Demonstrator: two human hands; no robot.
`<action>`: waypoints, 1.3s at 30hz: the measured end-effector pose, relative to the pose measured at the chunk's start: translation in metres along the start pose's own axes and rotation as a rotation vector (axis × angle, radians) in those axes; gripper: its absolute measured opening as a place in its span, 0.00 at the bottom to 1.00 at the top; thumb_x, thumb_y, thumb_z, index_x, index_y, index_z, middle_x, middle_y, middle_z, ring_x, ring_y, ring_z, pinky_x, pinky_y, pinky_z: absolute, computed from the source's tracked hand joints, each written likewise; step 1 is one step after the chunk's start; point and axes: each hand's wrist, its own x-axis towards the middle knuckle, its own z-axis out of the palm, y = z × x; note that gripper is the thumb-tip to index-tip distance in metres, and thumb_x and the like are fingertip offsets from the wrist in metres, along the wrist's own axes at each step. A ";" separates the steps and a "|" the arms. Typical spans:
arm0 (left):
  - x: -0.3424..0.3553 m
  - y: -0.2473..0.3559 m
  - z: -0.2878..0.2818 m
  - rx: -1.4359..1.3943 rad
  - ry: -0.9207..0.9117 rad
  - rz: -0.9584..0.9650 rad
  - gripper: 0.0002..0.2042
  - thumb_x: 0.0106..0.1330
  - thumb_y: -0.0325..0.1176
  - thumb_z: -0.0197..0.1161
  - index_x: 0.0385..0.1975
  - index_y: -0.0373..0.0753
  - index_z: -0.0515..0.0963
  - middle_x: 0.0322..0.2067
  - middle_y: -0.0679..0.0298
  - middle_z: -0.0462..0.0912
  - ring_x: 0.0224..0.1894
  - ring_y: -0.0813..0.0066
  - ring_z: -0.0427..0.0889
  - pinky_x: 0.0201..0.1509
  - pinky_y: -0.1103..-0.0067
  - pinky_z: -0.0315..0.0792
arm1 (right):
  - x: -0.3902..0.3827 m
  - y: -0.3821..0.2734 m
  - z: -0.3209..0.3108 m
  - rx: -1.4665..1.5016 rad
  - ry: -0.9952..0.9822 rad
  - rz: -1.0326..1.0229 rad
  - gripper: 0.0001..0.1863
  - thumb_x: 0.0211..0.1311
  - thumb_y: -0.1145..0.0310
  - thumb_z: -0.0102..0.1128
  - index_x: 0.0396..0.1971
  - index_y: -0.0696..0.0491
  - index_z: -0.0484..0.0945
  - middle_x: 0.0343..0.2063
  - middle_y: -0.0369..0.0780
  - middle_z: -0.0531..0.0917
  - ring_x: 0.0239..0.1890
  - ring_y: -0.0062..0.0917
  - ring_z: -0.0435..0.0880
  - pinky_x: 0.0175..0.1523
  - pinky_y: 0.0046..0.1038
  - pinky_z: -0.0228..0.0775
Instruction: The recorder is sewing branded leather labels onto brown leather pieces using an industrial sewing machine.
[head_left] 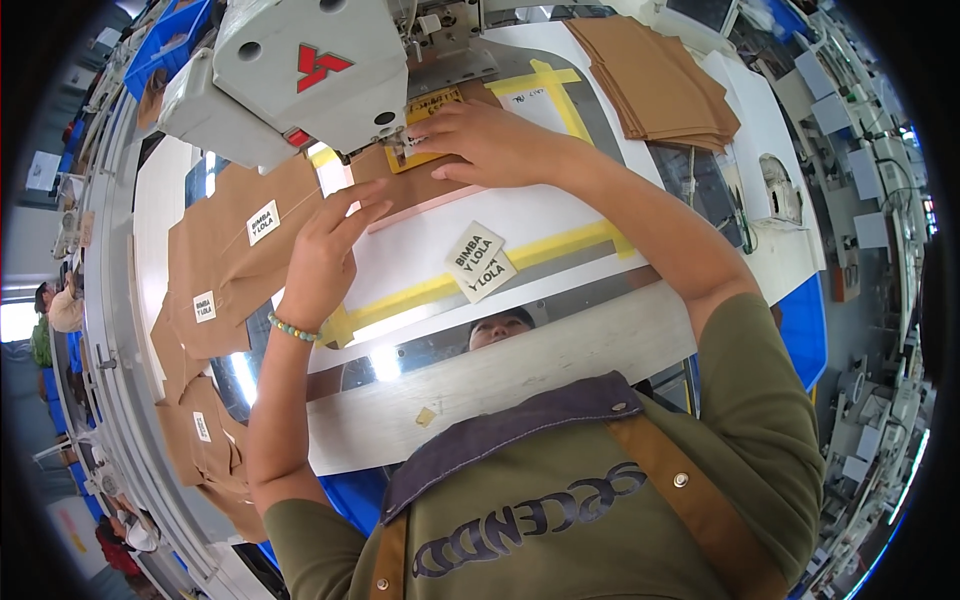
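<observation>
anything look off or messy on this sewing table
Mildly: a tan scrap lies alone on the near edge of the table, like stray waste. Two white labels overlap askew, and the left-hand brown pieces are spread unevenly. I see no spill or damage.

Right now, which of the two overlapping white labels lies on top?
The upper-left white label: its face shows whole, and its lower edge covers part of the lower-right label.
</observation>
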 end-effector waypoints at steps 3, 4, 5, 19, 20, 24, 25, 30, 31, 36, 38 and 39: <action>-0.003 -0.004 -0.002 0.013 0.004 0.009 0.27 0.55 0.06 0.56 0.52 0.36 0.87 0.58 0.60 0.88 0.56 0.55 0.88 0.58 0.64 0.84 | 0.005 0.004 0.001 -0.037 -0.024 0.026 0.22 0.78 0.57 0.64 0.66 0.49 0.85 0.73 0.39 0.79 0.76 0.39 0.72 0.81 0.43 0.64; -0.004 -0.005 -0.003 0.018 0.004 0.018 0.25 0.55 0.06 0.56 0.51 0.35 0.87 0.57 0.59 0.88 0.55 0.54 0.88 0.58 0.64 0.84 | 0.007 0.005 0.002 -0.033 -0.006 0.025 0.23 0.78 0.57 0.64 0.66 0.49 0.84 0.73 0.39 0.79 0.76 0.39 0.72 0.81 0.43 0.64; -0.006 -0.007 -0.004 0.019 0.003 0.019 0.25 0.55 0.06 0.56 0.51 0.35 0.87 0.57 0.59 0.88 0.55 0.54 0.88 0.58 0.64 0.84 | 0.008 0.005 0.003 -0.029 0.012 0.026 0.23 0.78 0.57 0.64 0.66 0.50 0.84 0.73 0.39 0.79 0.76 0.39 0.72 0.81 0.43 0.63; 0.003 -0.018 0.003 0.159 0.000 -0.009 0.22 0.68 0.19 0.66 0.62 0.36 0.82 0.63 0.55 0.84 0.67 0.47 0.81 0.69 0.60 0.78 | -0.067 0.051 -0.042 -0.006 0.441 0.169 0.19 0.80 0.61 0.62 0.62 0.52 0.87 0.63 0.38 0.87 0.68 0.37 0.82 0.73 0.40 0.72; 0.003 -0.021 0.007 0.156 0.007 -0.013 0.22 0.68 0.19 0.66 0.62 0.36 0.82 0.63 0.55 0.84 0.67 0.47 0.81 0.69 0.60 0.78 | -0.070 0.054 -0.045 0.055 0.539 0.271 0.17 0.79 0.65 0.62 0.61 0.52 0.88 0.60 0.38 0.89 0.65 0.36 0.85 0.70 0.38 0.76; 0.002 -0.034 0.019 0.157 -0.027 -0.093 0.25 0.74 0.31 0.69 0.70 0.38 0.78 0.73 0.55 0.77 0.77 0.46 0.70 0.80 0.58 0.68 | -0.054 0.029 -0.067 -0.061 0.823 0.108 0.14 0.77 0.71 0.64 0.56 0.55 0.88 0.53 0.41 0.92 0.57 0.37 0.89 0.64 0.35 0.80; 0.002 -0.036 0.024 0.186 -0.040 -0.083 0.25 0.75 0.35 0.69 0.71 0.38 0.77 0.75 0.56 0.75 0.79 0.46 0.67 0.82 0.58 0.65 | -0.053 0.006 -0.079 -0.111 0.924 -0.046 0.13 0.77 0.72 0.63 0.55 0.57 0.88 0.52 0.42 0.92 0.57 0.37 0.89 0.63 0.35 0.80; 0.023 -0.037 0.028 0.162 -0.065 -0.056 0.27 0.78 0.36 0.65 0.75 0.39 0.73 0.78 0.58 0.71 0.79 0.42 0.64 0.85 0.56 0.61 | -0.101 -0.111 -0.143 -0.338 1.515 -0.702 0.15 0.87 0.57 0.47 0.60 0.44 0.79 0.48 0.27 0.85 0.60 0.22 0.81 0.71 0.46 0.73; 0.021 -0.036 0.029 0.158 -0.073 -0.078 0.27 0.78 0.37 0.66 0.75 0.39 0.73 0.78 0.59 0.71 0.79 0.42 0.64 0.85 0.56 0.61 | -0.089 -0.140 -0.161 -0.390 1.542 -0.776 0.16 0.86 0.54 0.49 0.63 0.42 0.75 0.52 0.23 0.82 0.64 0.16 0.77 0.78 0.44 0.64; 0.046 -0.028 0.044 0.121 -0.105 -0.166 0.24 0.78 0.39 0.66 0.71 0.39 0.79 0.74 0.63 0.77 0.72 0.50 0.71 0.81 0.61 0.67 | -0.090 -0.148 -0.187 -0.475 1.519 -0.855 0.16 0.85 0.52 0.49 0.62 0.41 0.76 0.53 0.20 0.81 0.63 0.13 0.76 0.80 0.43 0.61; 0.056 -0.025 0.051 0.150 -0.083 -0.137 0.21 0.78 0.39 0.67 0.67 0.40 0.82 0.72 0.66 0.79 0.69 0.54 0.73 0.79 0.63 0.69 | -0.095 -0.142 -0.189 -0.388 1.489 -0.911 0.18 0.85 0.50 0.49 0.63 0.42 0.75 0.54 0.21 0.80 0.64 0.15 0.74 0.80 0.43 0.60; 0.059 -0.024 0.053 0.156 -0.083 -0.149 0.21 0.78 0.39 0.67 0.67 0.40 0.82 0.72 0.66 0.79 0.69 0.54 0.73 0.79 0.63 0.69 | -0.097 -0.141 -0.190 -0.344 1.473 -0.939 0.19 0.84 0.50 0.49 0.63 0.42 0.75 0.55 0.22 0.79 0.65 0.15 0.73 0.80 0.44 0.60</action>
